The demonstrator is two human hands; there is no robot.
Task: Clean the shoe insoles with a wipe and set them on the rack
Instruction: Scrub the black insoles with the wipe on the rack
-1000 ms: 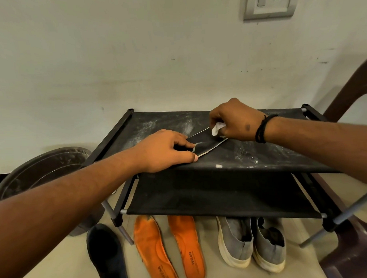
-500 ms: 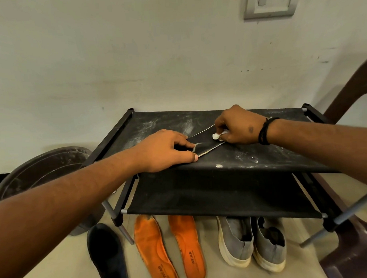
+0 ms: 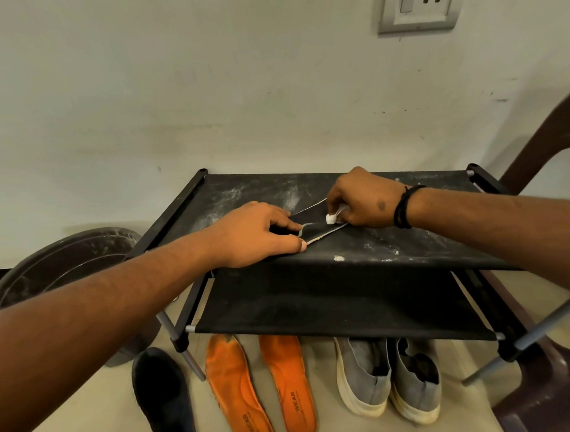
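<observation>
Against the wall at twelve o'clock we see the rack (image 3: 391, 247), its dusty top shelf carrying a dark insole (image 3: 313, 226). Our left hand (image 3: 255, 236) pins that insole flat, fingers gripping its near end. At two o'clock our right hand (image 3: 364, 198) pinches a white wipe (image 3: 331, 218) against it.

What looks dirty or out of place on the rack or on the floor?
White powdery dust smears the rack's top shelf, beside the black insole being wiped. On the floor, the left orange insole has a dark, worn toe.
</observation>
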